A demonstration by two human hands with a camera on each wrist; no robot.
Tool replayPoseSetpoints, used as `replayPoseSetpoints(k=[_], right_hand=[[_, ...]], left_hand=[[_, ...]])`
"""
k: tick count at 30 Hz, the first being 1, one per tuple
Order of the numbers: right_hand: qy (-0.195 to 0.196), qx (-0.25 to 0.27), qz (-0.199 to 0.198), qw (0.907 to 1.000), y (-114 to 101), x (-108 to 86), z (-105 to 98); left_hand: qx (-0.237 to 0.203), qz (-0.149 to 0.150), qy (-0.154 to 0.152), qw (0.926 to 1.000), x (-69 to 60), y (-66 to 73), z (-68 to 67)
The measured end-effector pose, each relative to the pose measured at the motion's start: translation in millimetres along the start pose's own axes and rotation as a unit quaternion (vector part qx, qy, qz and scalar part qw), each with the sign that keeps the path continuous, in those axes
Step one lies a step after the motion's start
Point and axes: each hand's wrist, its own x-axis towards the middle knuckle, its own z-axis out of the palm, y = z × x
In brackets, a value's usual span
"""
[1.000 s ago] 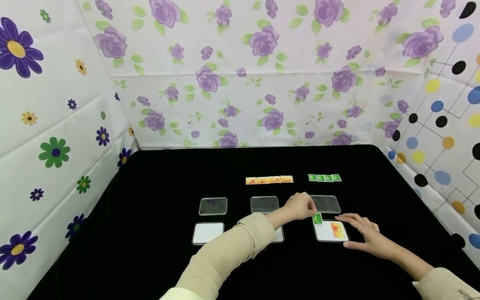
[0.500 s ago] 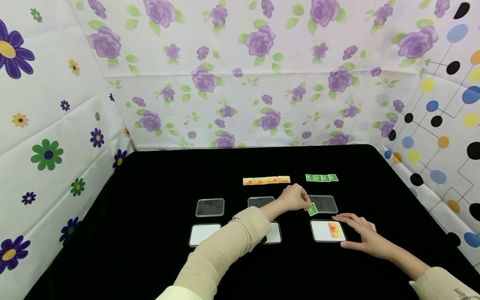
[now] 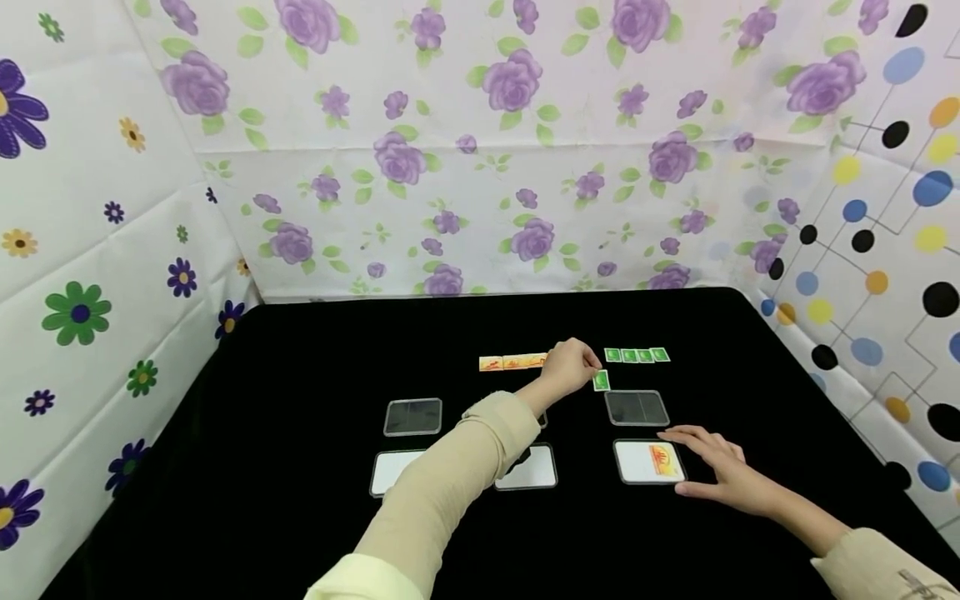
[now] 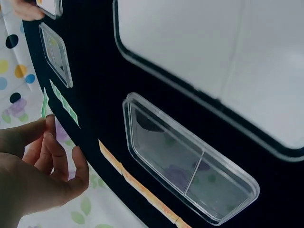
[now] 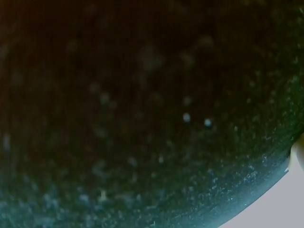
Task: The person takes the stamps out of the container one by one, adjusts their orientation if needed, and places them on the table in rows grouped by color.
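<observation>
My left hand (image 3: 572,367) pinches a small green card (image 3: 602,381) between thumb and fingertips, above the black table behind the right clear lid (image 3: 637,408). In the left wrist view the green card (image 4: 45,103) stands edge-on from the fingertips. My right hand (image 3: 722,471) lies at the right end of a flat case with a white inside (image 3: 633,461), thumb and fingers extended along its edge. An orange picture card (image 3: 663,459) lies in that case's right half. The right wrist view is mostly dark and blurred.
A row of green cards (image 3: 637,355) and a row of orange cards (image 3: 501,363), partly behind my left hand, lie at the back. Other white cases (image 3: 532,468) and a clear lid (image 3: 413,417) stand leftward. Patterned cloth walls (image 3: 450,167) surround the table.
My left hand has moved back and slightly left, carrying the green card from the right white case to near the green row. The right hand stays by the case; the view shifts slightly.
</observation>
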Motion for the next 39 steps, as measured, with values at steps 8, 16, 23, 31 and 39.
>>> replayPoseSetpoints(k=[8,16,23,31,39], right_hand=[[-0.036,0.021,0.006,0.9991,2,1.3,-6],[-0.047,0.027,0.023,0.9983,-2,1.0,-6],[-0.039,0.018,0.032,0.9986,1,0.0,-7],[-0.032,0.023,0.019,0.999,-2,2.8,-6],[-0.035,0.024,0.018,0.999,-2,1.0,-5]], left_hand=[[0.032,-0.045,0.034,0.9979,19.5,-4.8,6.6],[0.05,-0.07,0.045,0.9953,35.7,-8.2,22.7],[0.048,-0.081,0.032,0.9951,55.4,-4.0,26.2],[0.079,-0.111,0.045,0.9897,63.1,-5.1,24.4],[0.095,-0.106,0.061,0.9879,64.3,-9.3,25.3]])
